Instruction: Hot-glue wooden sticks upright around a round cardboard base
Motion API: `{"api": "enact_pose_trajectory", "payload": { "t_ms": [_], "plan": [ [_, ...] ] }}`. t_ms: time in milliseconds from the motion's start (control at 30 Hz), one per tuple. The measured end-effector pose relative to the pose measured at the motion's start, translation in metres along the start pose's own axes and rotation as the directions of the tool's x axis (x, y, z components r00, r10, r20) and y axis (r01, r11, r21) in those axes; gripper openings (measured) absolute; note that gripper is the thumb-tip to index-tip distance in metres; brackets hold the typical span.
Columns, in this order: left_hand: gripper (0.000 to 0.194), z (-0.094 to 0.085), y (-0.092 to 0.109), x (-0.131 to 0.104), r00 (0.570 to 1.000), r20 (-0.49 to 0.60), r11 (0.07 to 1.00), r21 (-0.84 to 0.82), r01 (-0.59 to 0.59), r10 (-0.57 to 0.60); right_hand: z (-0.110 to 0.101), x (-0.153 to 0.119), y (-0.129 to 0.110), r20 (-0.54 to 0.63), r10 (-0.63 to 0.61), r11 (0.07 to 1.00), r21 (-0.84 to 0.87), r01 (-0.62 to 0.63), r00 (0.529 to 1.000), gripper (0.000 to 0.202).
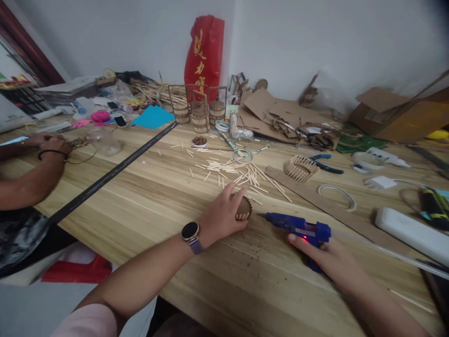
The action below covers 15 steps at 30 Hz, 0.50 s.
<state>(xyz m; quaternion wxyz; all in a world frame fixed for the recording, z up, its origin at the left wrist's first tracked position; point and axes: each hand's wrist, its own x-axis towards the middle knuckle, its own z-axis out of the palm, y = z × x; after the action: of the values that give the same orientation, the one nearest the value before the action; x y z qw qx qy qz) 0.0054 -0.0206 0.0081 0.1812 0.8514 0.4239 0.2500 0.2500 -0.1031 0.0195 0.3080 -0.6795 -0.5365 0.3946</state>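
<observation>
My left hand [220, 216], with a dark watch on its wrist, is closed around the edge of a small round brown cardboard base [243, 206]. Short pale sticks stand along the base's near rim. My fingers hide its left side. In my right hand [329, 258] is a blue hot glue gun [293, 225] with a red light lit on its body. Its nozzle points left, a short way right of the base and apart from it. Loose wooden sticks [224, 166] lie scattered just beyond my left hand.
A small stick fence piece [300, 168], blue-handled pliers [328, 164] and a long cardboard strip [315, 201] lie to the right. Small stick baskets [200, 122] stand at the back by a red bag [204, 51]. A co-worker's hands [52, 145] are at the left.
</observation>
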Motion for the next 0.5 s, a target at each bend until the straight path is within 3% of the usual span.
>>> {"api": "enact_pose_trajectory", "payload": {
  "t_ms": [200, 500],
  "plan": [
    [0.081, -0.001, 0.001, 0.000, 1.000, 0.010, 1.000, 0.015, 0.007, -0.007, 0.009, 0.000, -0.009, 0.058, -0.162, 0.973, -0.157, 0.169, 0.985, 0.041],
    [0.080, -0.002, 0.001, -0.001, 1.000, 0.012, 1.000, 0.018, 0.005, -0.005, 0.015, 0.001, -0.010, 0.045, -0.217, 0.926, -0.307, 0.221, 0.975, 0.038]
  ]
}}
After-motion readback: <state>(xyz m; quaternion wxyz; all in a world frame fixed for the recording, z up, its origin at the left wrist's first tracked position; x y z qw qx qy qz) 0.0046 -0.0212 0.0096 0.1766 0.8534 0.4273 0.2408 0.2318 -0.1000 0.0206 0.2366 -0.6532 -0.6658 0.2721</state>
